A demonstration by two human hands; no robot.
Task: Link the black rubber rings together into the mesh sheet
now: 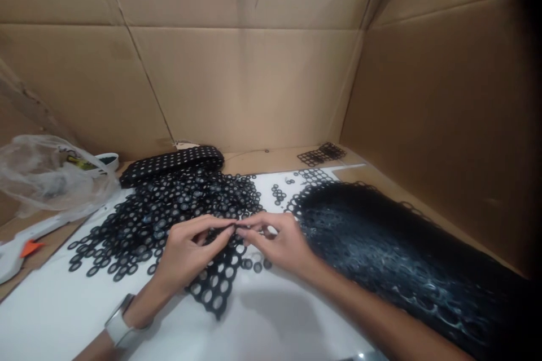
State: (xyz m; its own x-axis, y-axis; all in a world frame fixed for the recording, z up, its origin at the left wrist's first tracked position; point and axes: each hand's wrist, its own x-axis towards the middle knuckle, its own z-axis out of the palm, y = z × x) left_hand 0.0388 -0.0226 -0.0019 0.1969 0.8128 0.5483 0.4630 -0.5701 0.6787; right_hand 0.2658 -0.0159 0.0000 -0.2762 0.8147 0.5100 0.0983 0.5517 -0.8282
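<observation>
My left hand (188, 251) and my right hand (277, 242) meet at the middle of a white work surface (63, 304), fingertips pinched together on a black rubber sheet of joined rings (214, 285). The sheet hangs down from the fingers onto the surface. A silver watch sits on my left wrist. Behind my hands lies a heap of loose black ring sheets (178, 197). To the right spreads a large dark pile of ring webbing (393, 248), touching my right wrist.
Cardboard walls (254, 84) enclose the back and right side. A rolled black dotted sheet (169, 162) lies at the back. A crumpled clear plastic bag (46, 172), a small white cup (108, 161) and a white tool with an orange part (25, 248) sit at left.
</observation>
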